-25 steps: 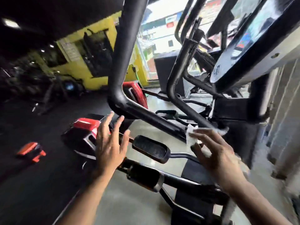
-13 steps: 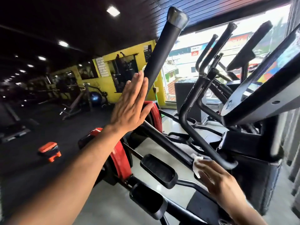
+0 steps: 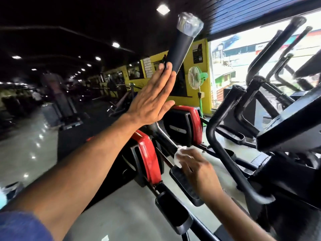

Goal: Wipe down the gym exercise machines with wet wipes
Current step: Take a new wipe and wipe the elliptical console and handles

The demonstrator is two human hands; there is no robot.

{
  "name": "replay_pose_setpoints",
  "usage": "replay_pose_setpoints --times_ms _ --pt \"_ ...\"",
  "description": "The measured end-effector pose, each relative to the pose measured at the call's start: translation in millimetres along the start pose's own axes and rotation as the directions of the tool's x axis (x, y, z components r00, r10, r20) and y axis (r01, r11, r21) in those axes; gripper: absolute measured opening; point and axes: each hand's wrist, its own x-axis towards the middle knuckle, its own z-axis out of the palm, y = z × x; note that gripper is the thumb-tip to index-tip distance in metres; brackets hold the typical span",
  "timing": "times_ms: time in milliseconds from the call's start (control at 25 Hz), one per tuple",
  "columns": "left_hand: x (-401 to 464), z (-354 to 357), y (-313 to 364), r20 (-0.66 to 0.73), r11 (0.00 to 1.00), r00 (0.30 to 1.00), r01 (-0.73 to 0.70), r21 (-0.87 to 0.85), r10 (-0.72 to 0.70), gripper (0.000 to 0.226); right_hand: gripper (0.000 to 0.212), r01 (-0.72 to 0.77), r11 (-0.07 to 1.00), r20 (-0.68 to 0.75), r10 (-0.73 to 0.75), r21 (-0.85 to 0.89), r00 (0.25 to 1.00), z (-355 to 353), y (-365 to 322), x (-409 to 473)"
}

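Left hand (image 3: 152, 100) flat against handlebar (image 3: 180, 47), right hand (image 3: 196, 169) clutching wipe (image 3: 178, 156).

The glossy pale-grey floor (image 3: 121, 206) carries black-and-red elliptical machines (image 3: 147, 153) — and a green pedestal fan (image 3: 197, 80) by the yellow wall.

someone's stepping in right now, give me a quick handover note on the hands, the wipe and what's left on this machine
Left hand: open, fingers straight, flat against the black handlebar, apparently steadying it.
Right hand: holds the white wet wipe low on the machine, at the slanted bar above the black pedal.
Done: cannot tell which parts are already wiped.
Left: finish that lower bar, then likely the handlebar, pedal and console; other machines stand behind.
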Motion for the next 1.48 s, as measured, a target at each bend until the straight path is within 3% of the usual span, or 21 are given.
replay_pose_setpoints --times_ms 80,200,400,640,720,800,920,1000,1120,1160,1280,1400,1480 --pt "0 -4 1 0.034 1.000 0.999 0.009 0.001 -0.009 0.070 0.021 0.090 0.995 -0.034 -0.089 0.042 0.995 23 -12 48" --pt "1 -11 4 0.100 0.998 0.993 0.063 0.009 -0.063 0.071 0.015 0.102 0.988 0.002 -0.102 0.117 0.995 40 -24 96" --pt "-1 -12 8 0.118 0.995 0.988 0.092 0.040 -0.096 0.069 0.016 0.192 0.978 0.011 -0.194 0.086 0.981 11 -2 55" --pt "-2 -7 16 0.113 0.983 0.976 0.178 0.054 -0.183 0.081 0.028 0.102 0.994 0.174 -0.095 -0.035 0.980 -56 49 -60" --pt "-2 -6 22 0.097 0.978 0.973 0.204 0.050 -0.208 0.080 0.038 0.067 0.988 0.214 -0.037 -0.136 0.976 -69 51 -79" --pt "0 -8 27 0.105 0.974 0.969 0.215 0.069 -0.222 0.075 0.036 0.024 0.985 0.219 0.014 -0.172 0.976 -74 46 -82" --pt "-1 -19 37 0.122 0.958 0.951 0.277 0.073 -0.284 0.065 0.030 0.001 0.992 0.243 0.029 -0.123 0.970 -74 42 -80" --pt "-19 -19 69 0.106 0.883 0.878 0.469 0.000 -0.466 0.062 0.026 -0.058 0.998 0.240 0.062 -0.024 0.969 -81 45 -75" --pt "-79 3 170 0.112 0.575 0.588 0.808 -0.125 -0.801 0.063 0.025 -0.118 0.974 0.086 0.103 0.196 0.991 -100 41 -41" --pt "-95 15 206 0.138 0.524 0.544 0.837 -0.157 -0.827 0.065 0.024 -0.102 0.963 0.005 0.104 0.250 0.995 -106 36 -21" --pt "-114 46 271 0.244 0.546 0.576 0.817 -0.185 -0.780 0.066 0.014 0.058 0.955 -0.224 0.009 0.291 0.975 -119 -3 55" --pt "-113 49 268 0.321 0.570 0.563 0.818 -0.082 -0.762 0.067 0.013 0.310 0.924 -0.400 -0.203 0.223 0.894 -126 -43 126" --pt "-120 44 262 0.339 0.647 0.608 0.763 0.003 -0.718 0.071 0.014 0.435 0.882 -0.482 -0.304 0.184 0.821 -129 -59 157"
